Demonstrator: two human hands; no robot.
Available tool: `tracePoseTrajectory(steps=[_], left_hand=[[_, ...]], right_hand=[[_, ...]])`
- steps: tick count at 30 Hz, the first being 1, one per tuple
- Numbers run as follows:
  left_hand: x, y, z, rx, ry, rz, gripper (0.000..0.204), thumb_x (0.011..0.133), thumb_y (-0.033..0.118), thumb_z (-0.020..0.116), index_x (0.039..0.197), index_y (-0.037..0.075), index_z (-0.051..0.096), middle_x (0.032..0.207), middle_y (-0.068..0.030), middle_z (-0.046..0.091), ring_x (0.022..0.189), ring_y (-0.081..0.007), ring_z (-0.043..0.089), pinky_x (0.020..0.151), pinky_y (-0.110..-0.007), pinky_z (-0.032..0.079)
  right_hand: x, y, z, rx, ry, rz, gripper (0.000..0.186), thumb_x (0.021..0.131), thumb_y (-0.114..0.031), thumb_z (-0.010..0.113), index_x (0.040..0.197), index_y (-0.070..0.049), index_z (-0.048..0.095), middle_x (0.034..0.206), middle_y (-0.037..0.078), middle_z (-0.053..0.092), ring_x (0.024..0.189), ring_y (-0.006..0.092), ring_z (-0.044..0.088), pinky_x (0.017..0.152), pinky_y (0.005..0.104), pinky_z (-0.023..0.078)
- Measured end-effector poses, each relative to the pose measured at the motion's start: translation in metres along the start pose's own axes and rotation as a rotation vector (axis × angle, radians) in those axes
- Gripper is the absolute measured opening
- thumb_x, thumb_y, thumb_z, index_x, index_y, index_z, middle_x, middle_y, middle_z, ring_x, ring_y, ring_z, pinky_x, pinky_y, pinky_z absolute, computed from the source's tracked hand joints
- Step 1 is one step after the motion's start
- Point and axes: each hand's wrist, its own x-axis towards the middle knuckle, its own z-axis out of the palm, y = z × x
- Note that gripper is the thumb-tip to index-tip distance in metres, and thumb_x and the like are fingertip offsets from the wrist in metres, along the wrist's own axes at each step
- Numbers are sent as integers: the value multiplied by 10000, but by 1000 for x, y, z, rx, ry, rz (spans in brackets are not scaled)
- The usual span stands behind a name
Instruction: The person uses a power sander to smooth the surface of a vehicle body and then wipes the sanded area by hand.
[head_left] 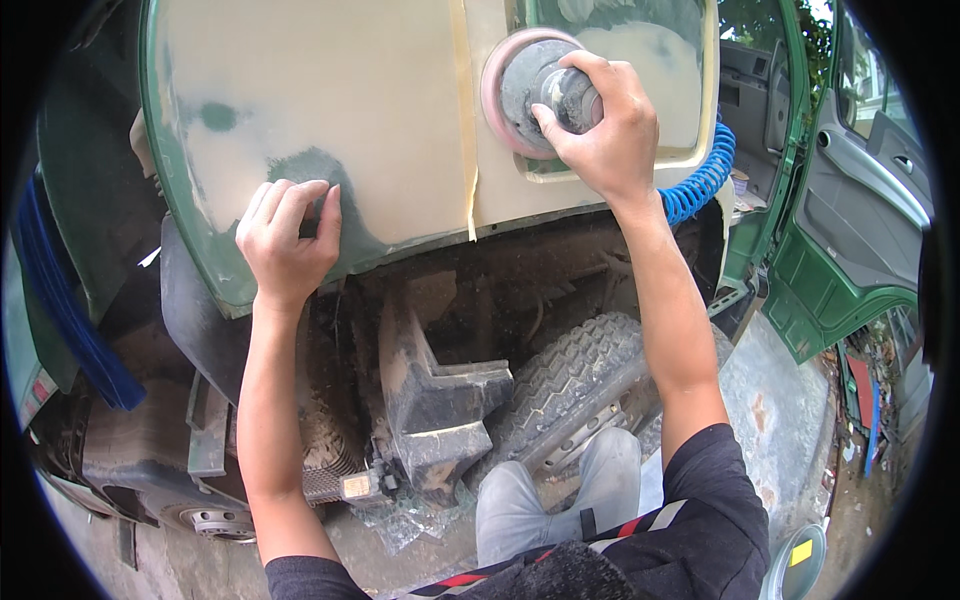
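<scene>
My right hand [618,130] grips the round body of an air sander [530,85], with thumb and fingers wrapped round its top. The sander's pinkish disc lies on a cream-filled, green-edged vehicle panel [380,90], right of a strip of masking tape [463,110]. At the panel's lower left, my left hand [288,240] is by a bare dark green patch [310,165]. Its fingers are curled and the thumb tip comes close to the index fingertip. Whether anything small is between them I cannot make out. A coiled blue air hose [703,180] hangs beside my right wrist.
Below the panel are a tyre [565,375] and a dusty dark bracket [435,390]. An opened green door [850,220] stands at the right, above a pile of scraps [868,390]. Another vehicle's dark bodywork [140,450] is at the left. A round lid [798,565] lies lower right.
</scene>
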Motion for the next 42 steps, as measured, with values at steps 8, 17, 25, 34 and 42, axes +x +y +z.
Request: tracePoseTrajectory(steps=[8,17,25,34,42], left_hand=[[1,-2,-1,-8,17,12,158,760,-19,807,843,63,700,650,-39,551,583,-180,523,546,-313,422],[1,2,3,4,6,5,154,767,-22,799,835,66,692,641,-37,539,578,-180,523,547,-315,421],[0,-1,1,15,6,30,152,775,-31,790,841,64,692,644,-36,538,573,-171,511,535,-305,406],[-1,0,4,17,6,26,150,778,-33,792,842,58,691,648,-40,541,569,-163,501,525,-300,400],[-1,-1,2,31,-1,33,144,779,-33,790,832,57,689,649,-36,545,566,-164,499,535,-299,400]], right_hand=[[64,-3,5,9,26,-18,497,687,-235,870,1136,-128,684,993,148,687,948,337,692,832,432,564],[115,9,12,8,119,-148,488,674,-234,853,1113,-89,695,1005,184,691,967,383,680,859,451,553],[-2,3,-5,22,-39,-52,487,704,-195,893,1146,-173,690,986,70,667,828,261,683,743,373,567],[-55,-5,-14,80,-96,-8,484,673,-161,885,1113,-215,689,1029,43,644,828,294,708,686,400,599],[-84,-11,-18,89,-143,0,498,660,-107,902,1108,-145,686,1040,84,653,896,304,706,745,384,596]])
